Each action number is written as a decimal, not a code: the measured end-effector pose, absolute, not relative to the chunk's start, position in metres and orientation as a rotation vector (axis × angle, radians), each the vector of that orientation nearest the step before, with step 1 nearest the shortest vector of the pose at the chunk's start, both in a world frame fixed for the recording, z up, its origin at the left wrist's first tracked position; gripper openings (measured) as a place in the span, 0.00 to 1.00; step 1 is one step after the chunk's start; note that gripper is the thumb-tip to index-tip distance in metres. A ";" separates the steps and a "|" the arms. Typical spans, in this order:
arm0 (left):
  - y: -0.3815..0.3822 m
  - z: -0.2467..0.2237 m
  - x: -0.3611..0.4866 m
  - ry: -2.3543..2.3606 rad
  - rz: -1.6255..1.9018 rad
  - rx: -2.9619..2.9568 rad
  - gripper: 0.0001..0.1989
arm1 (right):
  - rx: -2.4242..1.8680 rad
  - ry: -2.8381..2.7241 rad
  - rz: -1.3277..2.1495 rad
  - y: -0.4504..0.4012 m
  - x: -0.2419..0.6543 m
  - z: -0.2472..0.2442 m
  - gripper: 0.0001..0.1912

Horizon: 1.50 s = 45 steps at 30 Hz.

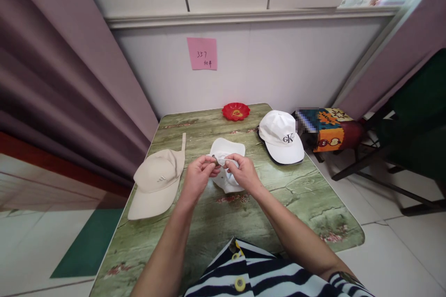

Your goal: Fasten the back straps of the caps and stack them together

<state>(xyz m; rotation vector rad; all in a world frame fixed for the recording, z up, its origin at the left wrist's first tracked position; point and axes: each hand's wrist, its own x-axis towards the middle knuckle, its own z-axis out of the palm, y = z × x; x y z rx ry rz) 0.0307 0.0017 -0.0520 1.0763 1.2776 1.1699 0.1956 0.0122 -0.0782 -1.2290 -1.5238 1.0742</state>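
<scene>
A white cap (227,184) rests on the green table in front of me, its brim pointing away from me and its strap end toward me. My left hand (202,172) pinches the strap near a small dark buckle. From the right, my right hand (241,171) holds the white strap between thumb and fingers. Both hands are close together above the cap and cover part of it. A beige cap (156,178) with its strap sticking up lies left of my hands. On the right, a white cap with black letters (281,134) sits on top of a dark cap.
A red scalloped dish (236,112) stands at the back of the green table (205,236). On the wall is a pink note (202,54). Beyond the table's right edge are a colourful box (329,130) and a dark chair (414,134). A purple curtain hangs at the left.
</scene>
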 end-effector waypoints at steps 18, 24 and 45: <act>0.006 -0.047 0.026 1.258 1.019 1.162 0.14 | -1.274 -1.611 1.031 0.009 0.199 -0.081 0.10; 0.006 -0.046 0.027 1.259 1.002 1.180 0.14 | -1.295 -1.656 0.976 0.007 0.199 -0.077 0.10; 0.008 -0.050 0.026 1.200 0.964 1.183 0.19 | -1.251 -1.599 0.954 0.006 0.206 -0.083 0.12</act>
